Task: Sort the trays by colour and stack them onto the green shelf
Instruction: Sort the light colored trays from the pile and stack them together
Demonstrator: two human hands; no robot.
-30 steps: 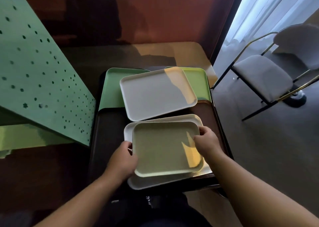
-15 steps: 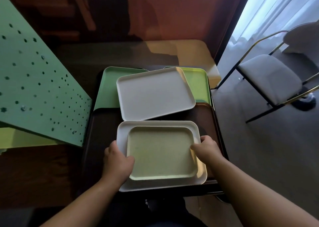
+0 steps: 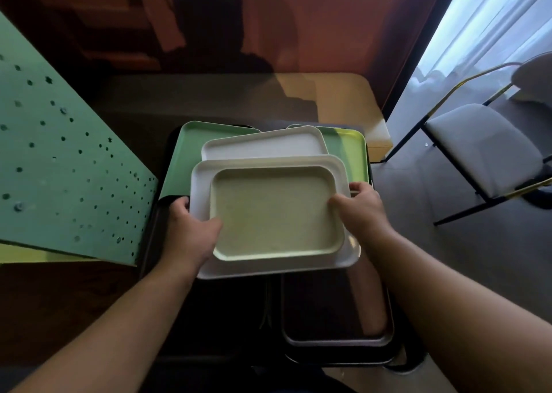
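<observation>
A small cream tray [image 3: 276, 213] lies nested in a larger white tray [image 3: 203, 183]. Both are lifted off the pile. My left hand [image 3: 191, 231] grips their left edge and my right hand [image 3: 360, 210] grips their right edge. Just beyond them a second white tray [image 3: 263, 146] rests on two green trays [image 3: 185, 153] [image 3: 351, 153]. Dark brown trays [image 3: 334, 318] lie below, nearer to me. The green perforated shelf [image 3: 59, 168] stands at the left, with a yellow-green surface [image 3: 35, 255] showing under its edge.
The trays sit on a dark table [image 3: 209, 102] against a reddish wall. A grey padded chair [image 3: 484, 147] with a black and gold frame stands at the right, by a bright curtained window. Grey floor lies between table and chair.
Both hands have raised the cream and white trays together, up and away from me, uncovering the dark brown trays beneath. They now overlap the near edge of the second white tray.
</observation>
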